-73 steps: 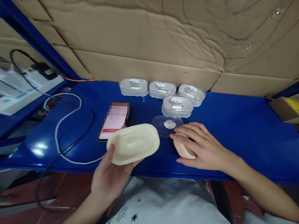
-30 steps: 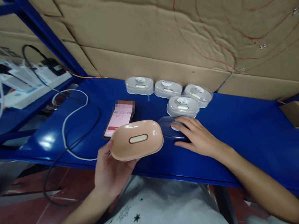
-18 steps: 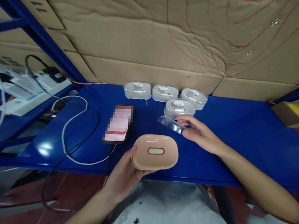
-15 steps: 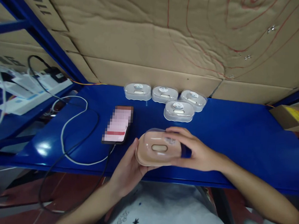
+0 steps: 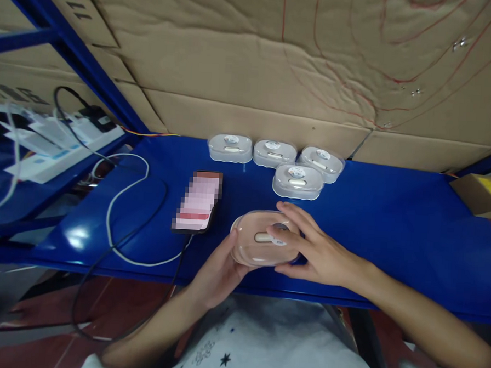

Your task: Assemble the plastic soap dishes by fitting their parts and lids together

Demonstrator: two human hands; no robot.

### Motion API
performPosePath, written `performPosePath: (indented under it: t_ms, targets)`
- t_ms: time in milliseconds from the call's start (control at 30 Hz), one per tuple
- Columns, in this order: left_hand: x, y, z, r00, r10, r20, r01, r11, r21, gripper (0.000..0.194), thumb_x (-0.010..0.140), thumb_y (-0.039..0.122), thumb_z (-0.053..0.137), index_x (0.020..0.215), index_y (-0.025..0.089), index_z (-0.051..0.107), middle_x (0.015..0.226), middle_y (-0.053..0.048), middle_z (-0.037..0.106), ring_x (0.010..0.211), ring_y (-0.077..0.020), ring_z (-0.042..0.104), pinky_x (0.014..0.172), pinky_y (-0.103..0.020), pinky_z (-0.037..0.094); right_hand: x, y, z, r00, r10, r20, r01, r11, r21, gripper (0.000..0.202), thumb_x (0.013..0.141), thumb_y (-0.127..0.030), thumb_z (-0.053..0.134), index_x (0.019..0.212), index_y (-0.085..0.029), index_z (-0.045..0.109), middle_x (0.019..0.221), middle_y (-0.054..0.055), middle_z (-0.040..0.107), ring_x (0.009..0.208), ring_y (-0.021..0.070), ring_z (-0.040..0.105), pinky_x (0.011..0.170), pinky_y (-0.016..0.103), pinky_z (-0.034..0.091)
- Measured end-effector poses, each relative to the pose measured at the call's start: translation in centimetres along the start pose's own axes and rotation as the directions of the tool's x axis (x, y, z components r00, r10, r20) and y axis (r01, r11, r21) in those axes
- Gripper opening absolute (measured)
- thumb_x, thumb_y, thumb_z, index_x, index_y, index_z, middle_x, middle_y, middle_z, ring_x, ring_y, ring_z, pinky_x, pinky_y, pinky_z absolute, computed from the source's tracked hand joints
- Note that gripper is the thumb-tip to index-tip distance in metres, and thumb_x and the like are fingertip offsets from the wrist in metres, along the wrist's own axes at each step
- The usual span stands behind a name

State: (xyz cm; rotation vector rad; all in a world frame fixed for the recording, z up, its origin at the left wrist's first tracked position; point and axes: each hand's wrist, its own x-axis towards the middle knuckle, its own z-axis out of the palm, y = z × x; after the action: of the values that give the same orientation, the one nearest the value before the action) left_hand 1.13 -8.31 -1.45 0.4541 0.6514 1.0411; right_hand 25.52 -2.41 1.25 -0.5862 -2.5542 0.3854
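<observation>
A pinkish-beige oval box with a clear lid is held above the front of the blue table. The lid carries a cream-coloured oblong handle and a round white sticker, partly hidden by a finger. My left hand supports the box from below and at its left end, thumb against the side. Around the right end curls my right hand, with one finger lying on the lid top by the sticker and the others along its edges. A phone with a blurred-out screen lies left of the box.
Several similar clear-lidded boxes stand near the cardboard wall. White and black cables loop over the left of the blue table. A power strip is at far left, a small carton at far right.
The clear lid, earlier offset to the right on the pinkish base, now covers it more fully. My right hand's finger has moved inward over the lid top towards the handle.
</observation>
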Motion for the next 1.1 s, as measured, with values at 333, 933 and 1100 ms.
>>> performPosePath:
  t_ms: [333,933,1100]
  targets:
    - [-0.4,-0.3,0.0,0.998,0.062,0.000,-0.062,0.996,0.058,0.063,0.097,0.051,0.074,0.153,0.029,0.057,0.151,-0.012,0.066,0.136,-0.0348,0.063,0.109,-0.047,0.055,-0.3,0.7,0.2,0.996,-0.089,0.019,0.089,0.996,-0.031,0.088,0.100,-0.040,0.072,0.171,-0.030,0.020,0.172,0.018,0.035,0.161,0.0351,0.029,0.122,0.063,0.044]
    - [0.2,-0.4,-0.3,0.998,0.047,-0.029,-0.047,0.999,0.003,0.068,0.095,0.062,0.072,0.151,0.027,0.058,0.150,-0.008,0.067,0.139,-0.0317,0.061,0.115,-0.043,0.050,-0.2,1.3,0.1,0.997,-0.042,0.062,0.028,0.978,0.208,0.090,0.099,-0.053,0.070,0.171,-0.032,0.022,0.176,0.014,0.028,0.163,0.0333,0.028,0.130,0.058,0.034]
    - [0.2,-0.1,-0.1,0.998,0.006,-0.058,-0.010,0.998,-0.063,0.064,0.093,0.061,0.075,0.144,0.024,0.064,0.142,-0.006,0.073,0.140,-0.0314,0.061,0.117,-0.042,0.049,-0.4,0.9,0.3,1.000,-0.013,0.007,0.011,0.979,0.202,0.117,0.083,-0.056,0.087,0.172,-0.030,0.015,0.176,0.017,0.027,0.163,0.0352,0.028,0.127,0.056,0.040]
